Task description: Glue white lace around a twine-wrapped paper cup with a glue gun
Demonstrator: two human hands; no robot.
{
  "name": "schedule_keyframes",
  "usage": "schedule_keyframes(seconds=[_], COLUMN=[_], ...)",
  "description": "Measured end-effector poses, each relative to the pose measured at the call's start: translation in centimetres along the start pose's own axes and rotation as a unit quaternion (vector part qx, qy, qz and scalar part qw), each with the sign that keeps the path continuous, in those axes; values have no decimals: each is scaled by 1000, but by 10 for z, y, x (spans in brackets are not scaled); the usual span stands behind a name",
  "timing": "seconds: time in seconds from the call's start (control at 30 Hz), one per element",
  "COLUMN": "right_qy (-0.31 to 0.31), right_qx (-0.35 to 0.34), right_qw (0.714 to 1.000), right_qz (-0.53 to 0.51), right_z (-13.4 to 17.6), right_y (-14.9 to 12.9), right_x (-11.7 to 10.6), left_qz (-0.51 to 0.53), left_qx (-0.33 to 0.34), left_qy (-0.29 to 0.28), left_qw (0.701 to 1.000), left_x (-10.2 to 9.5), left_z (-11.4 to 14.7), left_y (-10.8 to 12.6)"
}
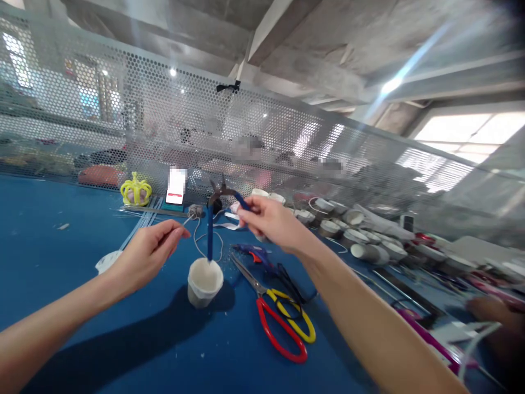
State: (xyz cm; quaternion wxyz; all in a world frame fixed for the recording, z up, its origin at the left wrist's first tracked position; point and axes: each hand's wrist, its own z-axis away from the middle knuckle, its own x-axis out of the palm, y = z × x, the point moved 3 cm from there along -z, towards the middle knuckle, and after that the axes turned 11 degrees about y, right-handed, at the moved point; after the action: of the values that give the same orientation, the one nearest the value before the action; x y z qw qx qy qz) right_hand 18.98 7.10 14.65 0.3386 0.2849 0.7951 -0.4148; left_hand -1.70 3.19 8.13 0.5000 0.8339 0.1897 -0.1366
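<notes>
A pair of pliers (210,230) with blue handles hangs from my right hand (270,221). My fingers pinch one handle, and the dark jaws point up. The other handle hangs down above a small whitish cup (200,295); whether it touches the rim I cannot tell. Off to the left, my left hand (153,249) is closed in a pinch with a thin pale cord at its fingertips. That strand seems to run toward a small grey ball of cord (196,210). Below my right hand lie scissors (283,328) with one red and one yellow handle, beside a blue glue gun (254,251).
A yellow crown-shaped piece (136,190) and a lit phone (176,186) stand before a perforated metal screen (164,126). Several similar cups (361,238) crowd the right side. At far right, another person's blurred hand (494,317) is near a pink tool.
</notes>
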Motion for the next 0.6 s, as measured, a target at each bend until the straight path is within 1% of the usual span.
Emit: schedule_keyframes(seconds=[0.03,0.07,0.1,0.13,0.23,0.3,0.37,0.4,0.43,0.47,0.53,0.6], right_qy=[-23,-50,-63,-61,-45,-52,-64,-66,-58,-41,-47,-59], right_qx=[44,81,107,126,194,233,263,272,275,270,249,223], right_qw=[992,975,956,934,863,815,775,762,757,761,766,757], right_qz=[-116,-199,-266,-328,-464,-528,-572,-584,-590,-589,-591,-611], right_z=[16,32,48,61,93,108,118,122,124,126,126,124], right_y=[-6,-11,-16,-19,-22,-20,-19,-18,-17,-16,-17,-19], right_x=[4,9,15,20,32,41,51,57,62,67,77,84], left_qz=[4,1,-4,-7,-7,-2,9,17,29,47,99,136], left_qx=[2,8,15,21,19,12,5,1,-4,-10,-21,-38], left_qy=[13,18,14,-4,-93,-130,-155,-168,-180,-190,-206,-213], left_qw=[1000,1000,1000,1000,995,991,988,986,983,981,973,967], left_x=[0,1,3,5,17,24,32,35,38,41,46,49], left_z=[4,9,14,18,33,40,47,50,53,55,58,58], left_y=[4,9,13,17,24,25,26,27,29,30,32,31])
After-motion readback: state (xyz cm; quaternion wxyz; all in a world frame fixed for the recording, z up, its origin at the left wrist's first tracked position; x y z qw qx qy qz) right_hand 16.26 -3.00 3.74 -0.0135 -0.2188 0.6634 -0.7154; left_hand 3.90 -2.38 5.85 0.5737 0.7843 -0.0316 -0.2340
